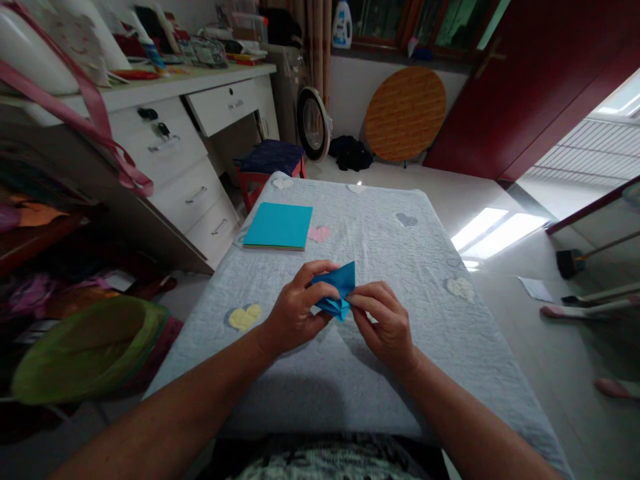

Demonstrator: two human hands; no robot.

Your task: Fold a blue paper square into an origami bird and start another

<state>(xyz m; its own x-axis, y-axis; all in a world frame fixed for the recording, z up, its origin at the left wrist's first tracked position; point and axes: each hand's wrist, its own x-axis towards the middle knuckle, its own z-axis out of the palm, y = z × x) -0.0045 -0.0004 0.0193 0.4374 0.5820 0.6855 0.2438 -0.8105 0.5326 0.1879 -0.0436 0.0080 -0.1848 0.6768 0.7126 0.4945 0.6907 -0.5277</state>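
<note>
A folded piece of blue paper [343, 280] is held up between my hands, over the near middle of the cloth-covered table [380, 233]. My left hand [300, 307] grips its left side, fingers on the far side and thumb beneath. At the right edge, my right hand [383, 317] pinches the paper between thumb and fingertips. Several creased layers show along its lower part, while one pointed corner stands up at the top. Beyond my left hand lies a flat stack of square blue paper [279, 225].
A dark-topped red stool [273, 160] stands past the table's far left corner. White drawers [185, 180] run along the left, with a green basket [90, 347] nearer me. A round wooden board [405, 113] leans on the back wall beside an open washing machine door [314, 123].
</note>
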